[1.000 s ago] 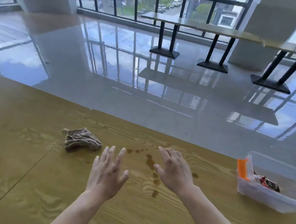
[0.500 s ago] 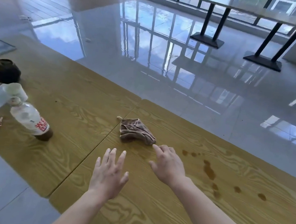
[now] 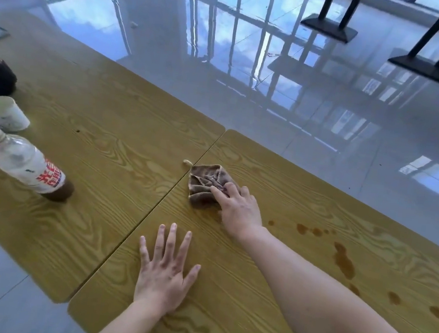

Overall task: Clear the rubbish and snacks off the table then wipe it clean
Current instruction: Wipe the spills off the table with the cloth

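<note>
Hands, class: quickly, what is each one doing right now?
Left hand: open, flat on the table, holding nothing.
Right hand: fingers on the cloth, not yet gripping.

Cool, even daylight fills the scene, bright without harshness. The glossy floor [image 3: 314, 100] mirrors window bars and sky in pale blue glare, strongest toward the top and right. The wooden table [image 3: 123, 140] takes soft, diffuse light, with only faint shadows. Wide-angle distortion bends straight lines near the edges. The bottle [image 3: 26, 163] at left looks slightly smeared, and fine detail is soft throughout.
</note>
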Demonstrator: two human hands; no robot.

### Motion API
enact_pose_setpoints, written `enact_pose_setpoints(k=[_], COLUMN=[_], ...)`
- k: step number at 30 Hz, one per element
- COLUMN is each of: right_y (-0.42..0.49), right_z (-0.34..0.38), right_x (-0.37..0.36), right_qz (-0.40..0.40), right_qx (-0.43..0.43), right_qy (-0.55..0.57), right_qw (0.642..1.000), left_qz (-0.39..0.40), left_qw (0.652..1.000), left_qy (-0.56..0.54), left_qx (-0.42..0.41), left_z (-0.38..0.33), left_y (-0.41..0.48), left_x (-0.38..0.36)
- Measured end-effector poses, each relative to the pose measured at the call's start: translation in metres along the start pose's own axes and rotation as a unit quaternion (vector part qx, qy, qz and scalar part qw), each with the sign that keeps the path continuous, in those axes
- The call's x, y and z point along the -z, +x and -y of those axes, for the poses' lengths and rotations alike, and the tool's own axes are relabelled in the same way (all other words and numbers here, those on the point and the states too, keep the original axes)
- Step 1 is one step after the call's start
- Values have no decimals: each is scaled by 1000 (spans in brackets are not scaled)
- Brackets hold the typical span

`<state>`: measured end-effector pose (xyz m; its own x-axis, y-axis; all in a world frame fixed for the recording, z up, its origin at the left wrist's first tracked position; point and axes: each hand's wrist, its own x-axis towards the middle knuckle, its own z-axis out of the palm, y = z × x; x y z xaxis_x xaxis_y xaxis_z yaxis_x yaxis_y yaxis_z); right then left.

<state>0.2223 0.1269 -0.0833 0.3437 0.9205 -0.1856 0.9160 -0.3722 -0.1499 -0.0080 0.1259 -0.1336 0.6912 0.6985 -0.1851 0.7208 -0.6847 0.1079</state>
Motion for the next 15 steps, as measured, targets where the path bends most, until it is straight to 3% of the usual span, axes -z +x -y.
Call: enact_pose_setpoints(k=[8,12,15], right_y=[-72,-152,-209], right_z=[-18,-37,-54], right_x=[19,10,0], right_qz=[20,-14,5], right_qx=[-83,-138,-185], right_qy=[164,146,110], right_qw=[983,980,976], left_qz=[-2,-5,-7], left_qw=[1000,999,994], left_qy=[-15,-54,-63], left_qx=[2,-6,-87], left_z=[0,-13,-42], left_y=[1,4,7], left_x=[-1,2,5])
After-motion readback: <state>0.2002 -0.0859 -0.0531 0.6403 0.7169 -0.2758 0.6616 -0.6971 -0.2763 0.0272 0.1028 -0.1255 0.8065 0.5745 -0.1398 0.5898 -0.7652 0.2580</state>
